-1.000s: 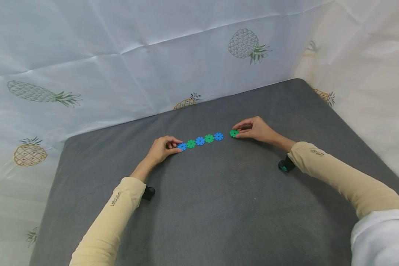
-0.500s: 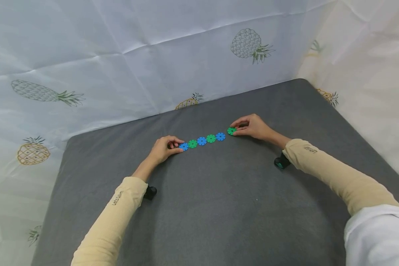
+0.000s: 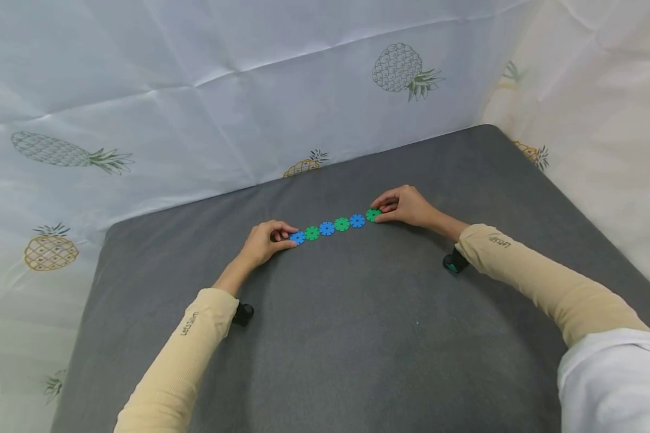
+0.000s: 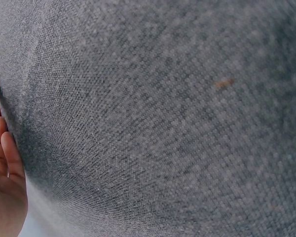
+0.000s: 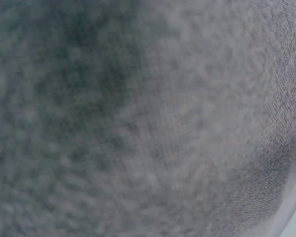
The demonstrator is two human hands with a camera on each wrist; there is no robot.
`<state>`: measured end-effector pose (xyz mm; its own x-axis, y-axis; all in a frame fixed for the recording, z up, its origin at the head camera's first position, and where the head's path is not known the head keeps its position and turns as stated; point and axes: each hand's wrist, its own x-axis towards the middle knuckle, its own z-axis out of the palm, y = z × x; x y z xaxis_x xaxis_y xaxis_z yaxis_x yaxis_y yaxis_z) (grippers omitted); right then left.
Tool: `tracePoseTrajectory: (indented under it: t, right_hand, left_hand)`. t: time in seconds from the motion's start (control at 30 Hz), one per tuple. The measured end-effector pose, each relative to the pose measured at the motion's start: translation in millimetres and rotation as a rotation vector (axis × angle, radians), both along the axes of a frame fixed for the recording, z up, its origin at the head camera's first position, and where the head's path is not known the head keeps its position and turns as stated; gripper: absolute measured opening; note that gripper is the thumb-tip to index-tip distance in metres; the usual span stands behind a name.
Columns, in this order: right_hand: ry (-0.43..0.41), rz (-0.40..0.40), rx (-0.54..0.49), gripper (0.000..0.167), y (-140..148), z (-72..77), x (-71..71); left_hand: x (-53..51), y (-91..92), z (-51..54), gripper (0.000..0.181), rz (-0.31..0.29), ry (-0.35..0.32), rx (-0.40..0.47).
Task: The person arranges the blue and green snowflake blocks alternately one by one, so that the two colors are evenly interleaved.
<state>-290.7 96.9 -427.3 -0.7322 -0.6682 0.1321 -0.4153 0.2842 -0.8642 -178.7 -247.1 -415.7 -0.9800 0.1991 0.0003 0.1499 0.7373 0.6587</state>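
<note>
Notched plastic discs, alternating blue and green, form a slightly slanting row on the grey cloth in the head view. At the row's left end, my left hand (image 3: 264, 243) pinches a blue disc (image 3: 298, 238) between thumb and finger. Beside it come a green disc (image 3: 312, 233), a middle blue disc (image 3: 327, 228), a second green disc (image 3: 342, 224) and another blue disc (image 3: 357, 221). My right hand (image 3: 406, 206) pinches a separate green disc (image 3: 373, 214) right by that last blue one; whether their edges touch, I cannot tell. The left wrist view catches part of the left hand (image 4: 7, 192).
A grey cloth-covered table (image 3: 325, 337) spreads beneath both arms. White curtains (image 3: 222, 132) printed with pineapples hang behind it and at the sides. Black wrist cameras sit under both sleeves. Mostly blurred grey cloth (image 5: 202, 123) fills the right wrist view.
My right hand has slid left with its green disc, narrowing the gap to the blue disc at the row's right end. The left hand keeps its pinch, and the row stays put.
</note>
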Motion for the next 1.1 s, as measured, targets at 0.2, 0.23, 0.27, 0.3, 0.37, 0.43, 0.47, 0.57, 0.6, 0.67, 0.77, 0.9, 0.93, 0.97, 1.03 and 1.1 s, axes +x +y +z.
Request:
tracePoseTrajectory:
  t: [0.2,0.23,0.27,0.3,0.37,0.43,0.47,0.57,0.6,0.67,0.77,0.9,0.93,0.97,1.03,1.1]
  right_hand:
    - [-0.016,-0.005,0.030,0.033,-2,10.4,7.7]
    - [-0.015,-0.005,0.030,0.034,-2,6.1,5.2]
    - [-0.020,-0.004,0.029,0.034,-1,1.7,2.3]
    - [-0.028,-0.004,0.026,0.036,0,-2.6,-0.5]
    - [-0.044,0.002,0.023,0.036,1,-3.8,-2.0]
    - [-0.064,0.010,0.009,0.036,2,-4.0,-2.5]
    - [-0.073,0.013,0.004,0.036,3,-4.0,-2.7]
    - [-0.090,0.021,-0.007,0.034,4,-2.9,-2.8]
    - [-0.090,0.021,-0.005,0.034,4,-2.6,-2.9]
    - [-0.084,0.024,0.003,0.033,4,-2.4,-2.9]
    - [-0.081,0.022,0.012,0.033,4,-2.2,-3.1]
    - [-0.085,0.021,0.011,0.032,4,-1.7,-2.6]
    - [-0.084,0.021,0.010,0.032,3,-1.9,-2.6]
    - [-0.080,0.023,0.011,0.031,3,-1.9,-2.6]
    - [-0.073,0.024,0.010,0.031,3,-2.4,-2.8]
    - [-0.066,0.025,0.009,0.031,3,-2.8,-3.1]
  left_hand:
    - [-0.1,0.3,-0.5,0.025,0.003,-0.006,0.002]
    - [-0.1,0.4,-0.5,0.025,0.003,-0.006,0.003]
    - [-0.1,0.4,-0.6,0.025,0.004,-0.007,0.004]
    - [0.0,0.4,-0.6,0.025,0.004,-0.008,0.005]
    - [0.1,0.5,-0.7,0.025,0.006,-0.010,0.006]
    - [0.2,0.5,-0.4,0.025,0.006,-0.009,0.006]
    - [0.3,0.5,-0.4,0.025,0.006,-0.009,0.007]
    - [0.3,0.5,-0.1,0.025,0.005,-0.008,0.007]
    - [0.2,0.4,0.0,0.025,0.004,-0.006,0.007]
    - [0.2,0.1,-0.3,0.025,0.002,-0.004,0.007]
    - [-0.4,0.1,-0.8,0.025,-0.001,-0.003,0.005]
    - [-1.2,0.0,-1.4,0.025,-0.002,-0.007,0.004]
    - [-1.4,0.0,-1.4,0.025,-0.002,-0.007,0.004]
    - [-1.4,-0.1,-1.1,0.025,-0.002,-0.006,0.005]
    - [-1.5,-0.4,-0.5,0.025,-0.003,-0.006,0.009]
    - [-1.6,-0.3,-0.3,0.025,-0.002,-0.007,0.011]
